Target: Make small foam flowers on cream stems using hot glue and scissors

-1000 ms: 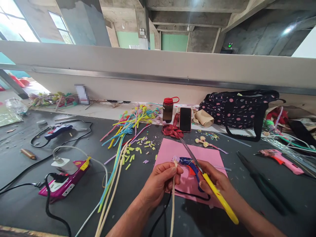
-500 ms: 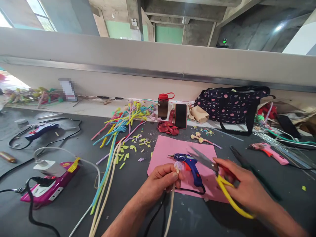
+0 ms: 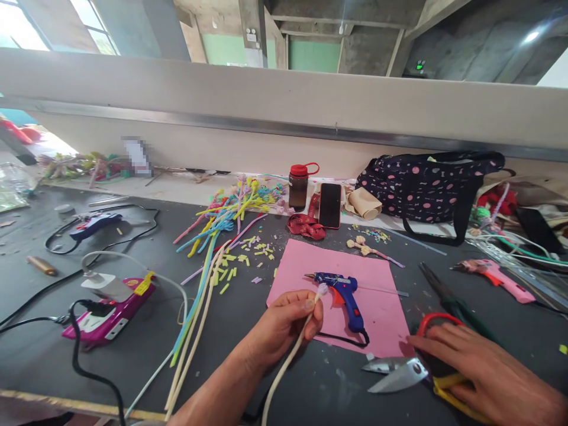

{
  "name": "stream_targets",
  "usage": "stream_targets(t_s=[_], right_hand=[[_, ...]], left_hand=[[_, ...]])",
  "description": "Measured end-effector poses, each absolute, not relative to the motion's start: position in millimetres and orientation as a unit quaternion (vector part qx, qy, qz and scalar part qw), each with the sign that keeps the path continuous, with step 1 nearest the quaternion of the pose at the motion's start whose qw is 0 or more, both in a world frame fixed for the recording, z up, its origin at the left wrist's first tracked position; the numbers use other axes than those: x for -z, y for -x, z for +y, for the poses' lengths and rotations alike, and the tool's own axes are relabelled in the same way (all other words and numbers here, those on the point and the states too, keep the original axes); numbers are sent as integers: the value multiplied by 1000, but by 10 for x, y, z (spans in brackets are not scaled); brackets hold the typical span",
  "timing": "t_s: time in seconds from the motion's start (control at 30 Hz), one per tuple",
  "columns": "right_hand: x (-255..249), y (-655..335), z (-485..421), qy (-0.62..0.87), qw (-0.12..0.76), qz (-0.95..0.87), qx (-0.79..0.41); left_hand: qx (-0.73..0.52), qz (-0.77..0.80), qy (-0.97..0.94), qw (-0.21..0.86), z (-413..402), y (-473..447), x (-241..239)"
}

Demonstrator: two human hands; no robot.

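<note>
My left hand [image 3: 295, 322] is closed in a pinch on a cream chenille stem [image 3: 288, 361]. A small lilac tuft [image 3: 322, 289] tops the stem above my fingertips, and its lower length curves down toward me. Just behind the tuft, a blue glue gun [image 3: 344, 290] lies on a pink sheet [image 3: 293, 260]. At the lower right, my right hand [image 3: 470, 367] is on the red and yellow handles of a pair of scissors [image 3: 399, 374]. The scissors are down at the dark tabletop with their blades parted, pointing left. Part of the handles is hidden under my fingers.
Colourful chenille stems [image 3: 222, 219] and cut bits [image 3: 235, 260] lie left of the sheet. A pink glue gun [image 3: 497, 278] and dark green pliers-like tool [image 3: 448, 296] are at right. A purple power strip [image 3: 110, 313] with cables is at left. A bottle [image 3: 299, 188], phone [image 3: 330, 205] and bag [image 3: 426, 189] stand behind.
My right hand has carried the scissors from above the pink sheet down to the table at lower right. My left hand keeps its pinch, and the stem has swung leftward below it.
</note>
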State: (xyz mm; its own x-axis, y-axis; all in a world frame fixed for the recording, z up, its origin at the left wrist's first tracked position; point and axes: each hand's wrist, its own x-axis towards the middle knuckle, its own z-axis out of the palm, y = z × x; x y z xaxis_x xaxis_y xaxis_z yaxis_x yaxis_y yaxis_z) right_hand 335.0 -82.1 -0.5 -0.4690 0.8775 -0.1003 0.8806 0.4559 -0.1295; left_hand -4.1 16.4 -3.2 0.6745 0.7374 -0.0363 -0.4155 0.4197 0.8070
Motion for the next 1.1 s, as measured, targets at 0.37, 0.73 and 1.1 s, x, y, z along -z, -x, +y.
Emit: stream_targets(t_s=[0.37,0.73,1.1], right_hand=[[-480,-2400,-330,-541,-266,756,256],[-562,-1772,-41,-520,-413,644,379],[-509,-1736,-61,-521,-405,651,376]], left_hand=[[-336,290,-538,717,122,22,-81],[-369,327,-598,632,150,30,-107],[-383,359,-640,560,124,-7,-58]])
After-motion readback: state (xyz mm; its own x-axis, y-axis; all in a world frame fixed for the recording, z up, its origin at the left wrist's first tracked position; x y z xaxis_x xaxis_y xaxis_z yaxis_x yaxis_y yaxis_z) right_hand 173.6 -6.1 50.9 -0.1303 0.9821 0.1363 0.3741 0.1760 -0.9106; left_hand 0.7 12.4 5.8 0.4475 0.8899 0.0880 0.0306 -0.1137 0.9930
